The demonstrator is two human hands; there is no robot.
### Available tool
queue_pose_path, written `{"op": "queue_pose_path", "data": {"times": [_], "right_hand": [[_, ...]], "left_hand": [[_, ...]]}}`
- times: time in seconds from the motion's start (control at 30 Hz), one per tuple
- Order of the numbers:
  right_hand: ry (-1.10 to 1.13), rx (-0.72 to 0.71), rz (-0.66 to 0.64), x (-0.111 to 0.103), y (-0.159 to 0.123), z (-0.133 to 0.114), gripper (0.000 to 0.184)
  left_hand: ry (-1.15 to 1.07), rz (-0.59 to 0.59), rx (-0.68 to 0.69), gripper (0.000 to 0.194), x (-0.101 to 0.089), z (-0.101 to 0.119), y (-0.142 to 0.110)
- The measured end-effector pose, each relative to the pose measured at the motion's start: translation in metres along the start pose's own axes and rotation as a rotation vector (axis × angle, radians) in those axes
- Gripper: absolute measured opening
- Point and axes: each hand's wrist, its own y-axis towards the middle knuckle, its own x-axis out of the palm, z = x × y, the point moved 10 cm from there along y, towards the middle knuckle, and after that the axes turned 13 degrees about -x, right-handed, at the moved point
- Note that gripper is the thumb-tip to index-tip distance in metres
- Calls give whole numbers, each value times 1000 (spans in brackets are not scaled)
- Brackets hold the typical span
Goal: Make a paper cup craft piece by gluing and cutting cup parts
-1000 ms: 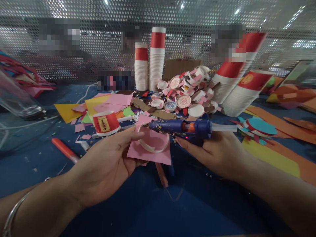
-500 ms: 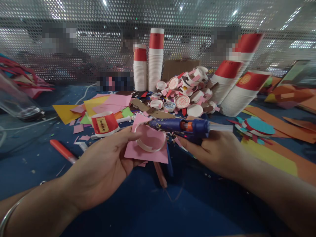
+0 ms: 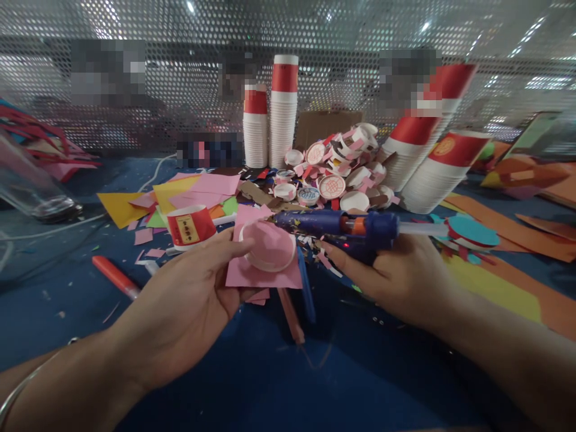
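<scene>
Left hand point(image 3: 180, 306): thumb pressed on the white ring point(image 3: 270, 269), other fingers gripping from under the pink square point(image 3: 238, 275), mid-frame, just left of center. Right hand point(image 3: 409, 282) closed around the blue glue gun point(image 3: 315, 222); one finger reaches forward under the barrel, trigger hidden. Nozzle at the ring's upper right edge; contact unclear, bead not visible.

My take: pin ring lightly so it doesn't slide or bend, hold paper flat. Tip low in the seam, thin even bead, small squeezes. Better to turn the paper than swing the gun. Thumb well off the hot tip and fresh glue; ease off the trigger before lifting or it strings. Clear glue stick point(image 3: 423, 228) pokes out the back, so feed looks fine.

Writing: no brand legible on the gun, just a red light point(image 3: 345, 245). Red cup point(image 3: 204, 223), left of center, has a yellow label point(image 3: 188, 229) with dark characters, too small to read. Round gold mark point(image 3: 444, 146) on the upper right cup stack point(image 3: 434, 183), illegible. Grid marks, no words, on the red-marked disc point(image 3: 332, 186) and blue-marked disc point(image 3: 308, 195).
</scene>
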Motion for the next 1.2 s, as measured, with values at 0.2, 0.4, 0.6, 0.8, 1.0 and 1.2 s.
{"op": "queue_pose_path", "data": {"times": [0.2,0.4,0.6,0.8,1.0,1.2], "right_hand": [[117,101,73,-8,4,8,16],[253,202,37,3,0,20,19],[258,186,40,2,1,18,20],[231,155,48,0,4,15,17],[299,126,49,2,5,11,13],[297,125,52,2,5,9,10]], "left_hand": [[2,14,-15,20,-3,-1,0],[50,5,-18,18,-1,-2,1],[50,-7,-17,17,-4,-3,1],[-5,-34,-34,18,-4,-6,3],[-23,-36,-13,20,1,-2,0],[7,-106,-64,29,10,-9,0]]}}
